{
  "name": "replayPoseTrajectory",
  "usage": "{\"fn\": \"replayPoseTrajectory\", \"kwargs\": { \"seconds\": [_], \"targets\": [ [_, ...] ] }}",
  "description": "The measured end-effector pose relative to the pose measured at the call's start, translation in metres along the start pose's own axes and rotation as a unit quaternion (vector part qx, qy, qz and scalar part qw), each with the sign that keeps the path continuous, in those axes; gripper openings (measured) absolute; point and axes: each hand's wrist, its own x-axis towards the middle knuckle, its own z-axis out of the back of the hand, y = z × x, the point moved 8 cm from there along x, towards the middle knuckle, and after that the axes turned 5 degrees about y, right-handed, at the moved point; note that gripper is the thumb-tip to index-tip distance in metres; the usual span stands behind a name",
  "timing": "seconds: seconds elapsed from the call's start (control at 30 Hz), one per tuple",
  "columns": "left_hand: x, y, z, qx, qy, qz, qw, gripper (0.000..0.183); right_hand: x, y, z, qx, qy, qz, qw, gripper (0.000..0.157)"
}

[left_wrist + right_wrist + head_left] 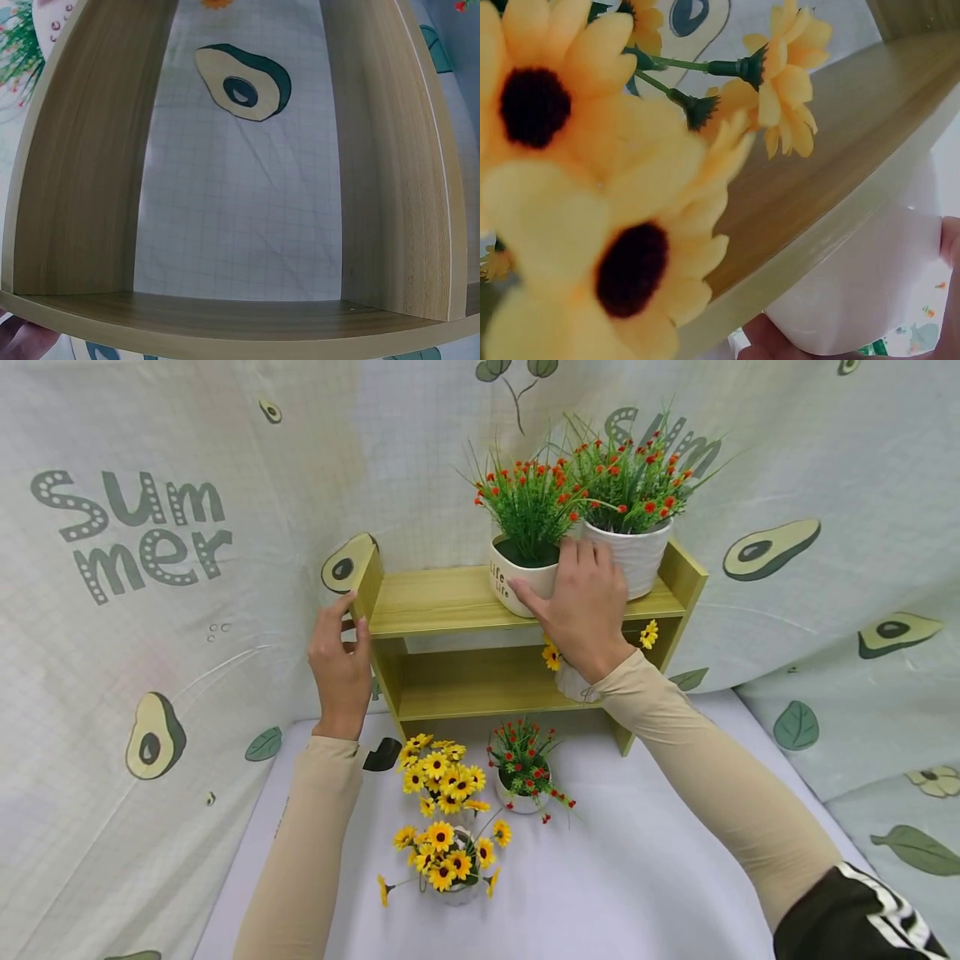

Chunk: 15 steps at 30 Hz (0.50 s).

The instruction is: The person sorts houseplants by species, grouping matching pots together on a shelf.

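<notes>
My right hand (588, 602) grips a white flowerpot (504, 583) lettered "Life", with its thumb across the front and fingers by the right rim. Red-flowered grass fills this pot, which sits on the top board of a small wooden shelf (435, 602). In the right wrist view the pot's smooth wall (855, 300) shows between thumb and fingers. My left hand (337, 660) is at the shelf's left side panel, fingers bent and fingertips right at its outer edge; it holds no pot. A ribbed white pot (633, 560) with similar red flowers stands just right of my right hand.
On the lower board, a pot with yellow sunflowers (551, 656) is partly hidden behind my right wrist. Two sunflower bunches (442, 777) and a small red-flowered pot (521, 797) stand on the white tabletop (637, 860) before the shelf. A printed cloth (285, 527) hangs behind.
</notes>
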Motion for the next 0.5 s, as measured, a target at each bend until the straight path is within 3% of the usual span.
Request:
{"fn": "replayPoseTrajectory", "kwargs": {
  "seconds": [0.3, 0.5],
  "targets": [
    [-0.001, 0.002, 0.0, 0.005, 0.004, 0.003, 1.0, 0.034, -0.002, 0.005, 0.001, -0.03, -0.016, 0.011, 0.999, 0.086],
    [0.0, 0.002, -0.002, 0.002, 0.005, 0.001, 1.0, 0.034, -0.032, 0.001, 0.016, 0.014, -0.069, 0.034, 0.997, 0.078]
  ]
}}
